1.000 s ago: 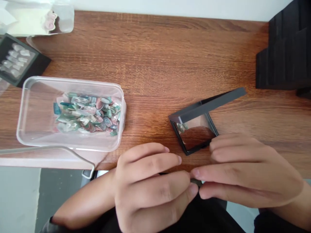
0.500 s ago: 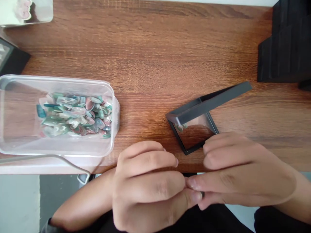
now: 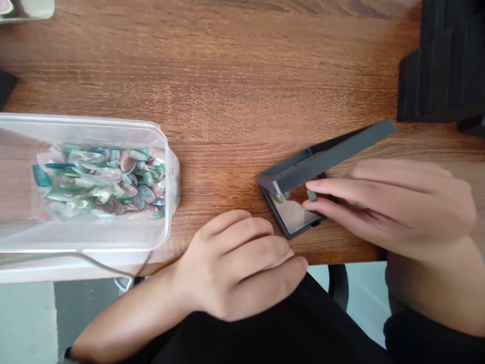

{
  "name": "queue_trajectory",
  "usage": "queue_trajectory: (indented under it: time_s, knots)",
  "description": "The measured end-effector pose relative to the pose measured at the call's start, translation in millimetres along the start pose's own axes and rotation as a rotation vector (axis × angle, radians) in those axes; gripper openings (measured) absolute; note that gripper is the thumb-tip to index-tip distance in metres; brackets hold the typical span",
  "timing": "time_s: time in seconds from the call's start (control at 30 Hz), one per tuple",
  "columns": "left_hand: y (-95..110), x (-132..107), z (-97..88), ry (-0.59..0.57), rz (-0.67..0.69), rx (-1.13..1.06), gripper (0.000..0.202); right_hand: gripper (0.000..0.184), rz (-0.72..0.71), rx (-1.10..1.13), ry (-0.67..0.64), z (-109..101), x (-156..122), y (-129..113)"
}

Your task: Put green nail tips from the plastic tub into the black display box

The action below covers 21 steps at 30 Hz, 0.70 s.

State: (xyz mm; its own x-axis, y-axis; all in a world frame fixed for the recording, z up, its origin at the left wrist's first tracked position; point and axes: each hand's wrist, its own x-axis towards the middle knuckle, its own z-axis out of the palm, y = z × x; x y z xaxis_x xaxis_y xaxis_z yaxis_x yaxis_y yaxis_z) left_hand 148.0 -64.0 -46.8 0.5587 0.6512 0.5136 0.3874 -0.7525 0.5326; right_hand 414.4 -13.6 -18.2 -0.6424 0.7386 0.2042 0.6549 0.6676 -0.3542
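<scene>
Between thumb and fingertip of my right hand (image 3: pixel 401 207) is a small grey-green press-on nail (image 3: pixel 311 195), pinched just over a shallow black case (image 3: pixel 290 235). The case lies tilted on the table with its lid (image 3: pixel 329 156) raised partway. A few small greenish nails (image 3: pixel 278 197) sit inside, near the left corner under the lid. By the table's front edge is my left hand (image 3: pixel 242 263), back up, fingers curled together; its palm and anything in it are hidden.
On the left stands a clear plastic tub (image 3: pixel 168 177) with a pile of green, pink and blue nails (image 3: pixel 102 182). Stacked black boxes (image 3: pixel 439 76) stand at the back right. A pale cable (image 3: pixel 76 258) runs along the front left edge of the wooden table (image 3: pixel 227 91).
My hands have come apart from each other. The right one has moved up to the case with the nail in its fingertips; the left has stayed near the table edge.
</scene>
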Motion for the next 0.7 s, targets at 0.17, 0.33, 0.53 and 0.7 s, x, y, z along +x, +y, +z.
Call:
queue_trajectory:
  time_s: [0.17, 0.33, 0.53, 0.7]
  knots:
    - [-4, -1, 7.0, -0.18, 0.079, 0.108, 0.021, 0.014, -0.074, -0.096, 0.061, 16, 1, 4]
    - [-5, -6, 10.8, -0.195, 0.078, 0.138, 0.017, 0.012, -0.033, -0.079, 0.023, 19, 5, 3]
    - [-4, -9, 8.9, -0.209, 0.098, 0.184, 0.025, 0.012, -0.007, -0.013, 0.016, 18, 6, 5]
    - [-4, -10, 8.6, -0.223, 0.093, 0.192, 0.022, 0.014, -0.003, 0.05, 0.008, 16, 9, 5]
